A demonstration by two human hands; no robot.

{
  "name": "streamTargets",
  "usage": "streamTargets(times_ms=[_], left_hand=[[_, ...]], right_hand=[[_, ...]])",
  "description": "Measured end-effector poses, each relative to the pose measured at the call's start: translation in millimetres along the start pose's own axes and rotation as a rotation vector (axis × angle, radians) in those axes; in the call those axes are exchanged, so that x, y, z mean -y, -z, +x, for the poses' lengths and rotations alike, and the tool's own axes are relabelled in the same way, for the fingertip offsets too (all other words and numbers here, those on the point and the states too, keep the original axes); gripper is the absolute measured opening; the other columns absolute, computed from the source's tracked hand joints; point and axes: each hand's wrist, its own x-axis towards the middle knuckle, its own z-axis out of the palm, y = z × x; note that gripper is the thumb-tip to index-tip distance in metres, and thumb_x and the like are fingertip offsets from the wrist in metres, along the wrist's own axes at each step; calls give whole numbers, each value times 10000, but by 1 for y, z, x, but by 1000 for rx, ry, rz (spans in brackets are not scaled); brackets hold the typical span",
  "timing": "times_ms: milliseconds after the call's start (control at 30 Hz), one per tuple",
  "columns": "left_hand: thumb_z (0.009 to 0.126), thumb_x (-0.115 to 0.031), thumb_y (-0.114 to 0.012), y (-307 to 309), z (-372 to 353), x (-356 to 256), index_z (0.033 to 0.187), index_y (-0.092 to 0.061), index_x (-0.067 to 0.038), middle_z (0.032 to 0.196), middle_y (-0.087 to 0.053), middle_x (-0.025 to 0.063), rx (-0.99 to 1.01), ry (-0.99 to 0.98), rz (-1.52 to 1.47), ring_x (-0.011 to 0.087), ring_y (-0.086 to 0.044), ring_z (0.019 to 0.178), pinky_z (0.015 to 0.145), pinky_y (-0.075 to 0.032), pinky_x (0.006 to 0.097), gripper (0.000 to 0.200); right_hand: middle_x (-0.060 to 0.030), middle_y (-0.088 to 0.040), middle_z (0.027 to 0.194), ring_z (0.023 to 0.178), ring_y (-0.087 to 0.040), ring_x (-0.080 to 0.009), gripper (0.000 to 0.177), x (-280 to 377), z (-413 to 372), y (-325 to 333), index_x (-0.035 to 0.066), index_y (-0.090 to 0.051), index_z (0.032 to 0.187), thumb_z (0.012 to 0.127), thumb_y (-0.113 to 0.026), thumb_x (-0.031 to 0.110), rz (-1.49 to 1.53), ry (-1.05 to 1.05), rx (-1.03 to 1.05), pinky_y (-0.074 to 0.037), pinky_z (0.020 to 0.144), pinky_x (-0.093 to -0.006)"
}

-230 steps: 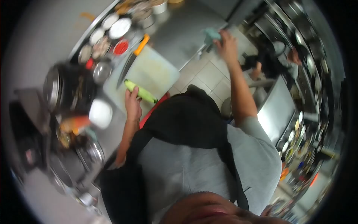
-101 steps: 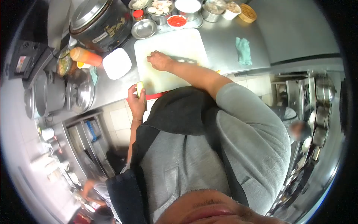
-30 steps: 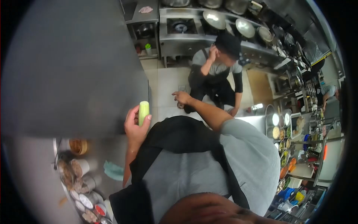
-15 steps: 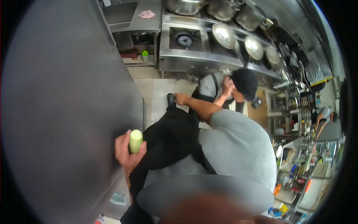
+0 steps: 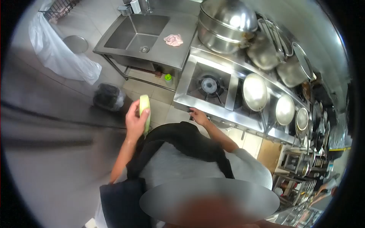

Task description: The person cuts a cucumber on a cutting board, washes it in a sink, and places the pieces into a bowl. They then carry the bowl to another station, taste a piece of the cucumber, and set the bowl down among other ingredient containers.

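Observation:
My left hand (image 5: 134, 121) is wrapped round a long, pale green vegetable (image 5: 144, 105) that looks like a peeled cucumber, held upright with its cut end up. At the front edge of the gas stove (image 5: 182, 99) is my right hand (image 5: 199, 116), its fingers bent inward at the front panel. I cannot tell what those fingertips grip. Behind that edge sits a round burner (image 5: 209, 86) with no pan on it.
A steel sink (image 5: 133, 36) stands ahead, with a pink cloth (image 5: 173, 40) beside its basin. Pans (image 5: 254, 91) rest along the stove, and large pots (image 5: 216, 34) line its back. A black bin (image 5: 107, 97) is on the floor ahead-left. A dark grey surface (image 5: 57, 163) rises at my left.
The view has swung toward the stove and sink. My right hand has come to the stove's front edge. My left hand keeps the vegetable. The nearby person in a black cap is out of view.

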Motion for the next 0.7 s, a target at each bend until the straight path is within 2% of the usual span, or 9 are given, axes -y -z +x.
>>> streamTargets(times_ms=[100, 167, 233, 267, 300, 367, 567, 667, 700], left_hand=[[1026, -181, -722, -33, 73, 36, 1299, -652, -7, 1076, -694, 37, -126, 256, -342, 96, -635, 931, 803, -524, 275, 331], [1027, -219, -725, -42, 116, 63, 1255, -656, -24, 1035, -673, 19, -196, 311, -355, 90, -609, 883, 768, -502, 271, 308], [1028, -257, -729, -47, 152, 81, 1212, -660, -40, 994, -651, 1, -258, 366, -370, 84, -583, 836, 733, -480, 267, 292], [1019, -277, -741, -47, 169, 88, 1183, -658, -45, 975, -638, -4, -289, 375, -365, 86, -572, 825, 726, -474, 272, 296], [1010, -296, -754, -47, 188, 95, 1155, -656, -49, 956, -625, -9, -317, 384, -358, 88, -561, 814, 719, -468, 276, 302], [988, -318, -783, -42, 229, 115, 1099, -666, -50, 930, -621, -9, -333, 380, -341, 98, -551, 804, 702, -461, 300, 313], [901, -243, -804, -24, 407, 150, 1011, -683, -15, 896, -642, 33, -158, 207, 52, 158, -605, 856, 762, -498, 359, 280], [829, -213, -799, -12, 546, 168, 1067, -691, 24, 1012, -713, 117, -61, 105, 222, 244, -679, 942, 836, -526, 406, 353], [804, -220, -803, -10, 603, 188, 1106, -701, 29, 1122, -711, 159, -24, 32, 379, 300, -684, 1017, 899, -530, 426, 405]], right_hand=[[-34, -697, 949, 793, -658, -128, 473, 17, 1, 38, 144, -608, 1499, 1055, -690, 285, 299, -88, -1, -566, 701, -313], [-38, -704, 977, 788, -665, -136, 452, 17, 11, 53, 134, -608, 1495, 1061, -678, 242, 282, -129, 19, -571, 693, -309], [-85, -737, 1054, 807, -689, -167, 434, -14, 29, 56, 67, -618, 1464, 1053, -660, 200, 235, 5, -103, -589, 762, -339], [-66, -747, 1040, 833, -703, -157, 445, 32, 19, 83, 88, -611, 1487, 1068, -663, 229, 478, -215, -40, -596, 761, -332], [-66, -747, 1040, 833, -703, -157, 445, 49, 22, 97, 88, -611, 1487, 1068, -663, 229, 477, -214, -35, -596, 761, -332], [-57, -744, 1036, 836, -696, -137, 438, 62, 29, 119, 115, -618, 1495, 1075, -667, 228, 480, -122, -122, -594, 738, -315], [-39, -749, 1033, 830, -684, -113, 437, 102, 77, 162, 109, -625, 1491, 1077, -683, 234, 457, -255, -305, -583, 732, -299], [-25, -744, 1016, 812, -666, -99, 443, 107, 119, 152, 87, -623, 1487, 1070, -697, 217, 586, -322, -448, -557, 704, -268], [-26, -744, 1008, 804, -663, -99, 444, 96, 136, 145, 84, -625, 1482, 1066, -703, 218, 644, -330, -493, -553, 697, -265]])
